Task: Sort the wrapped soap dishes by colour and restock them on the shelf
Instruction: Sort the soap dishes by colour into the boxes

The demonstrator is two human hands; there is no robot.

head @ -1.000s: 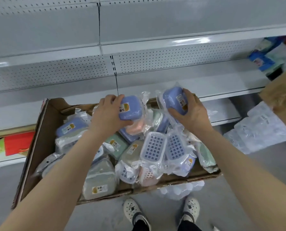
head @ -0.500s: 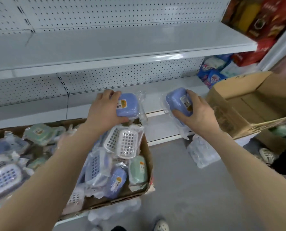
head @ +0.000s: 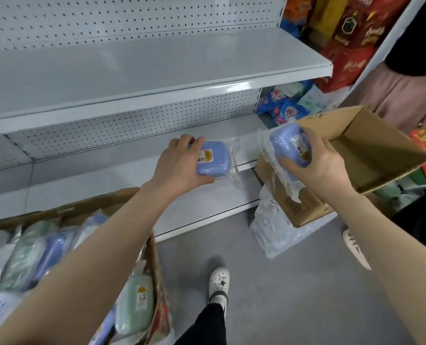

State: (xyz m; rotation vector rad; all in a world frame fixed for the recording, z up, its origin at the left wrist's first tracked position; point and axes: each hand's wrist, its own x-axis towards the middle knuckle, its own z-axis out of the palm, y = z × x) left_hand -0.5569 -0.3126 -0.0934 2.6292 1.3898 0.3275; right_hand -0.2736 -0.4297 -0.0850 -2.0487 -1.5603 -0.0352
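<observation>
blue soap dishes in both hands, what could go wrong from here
1. The right hand grips its blue dish through loose, slippery-looking wrap that hangs below it; the dish might slide out.
2. The left hand holds the other blue dish near the shelf's front edge; set down there, it could tip off.
3. The open cardboard box crowds the shelf's right end, so the right hand could knock it.
</observation>
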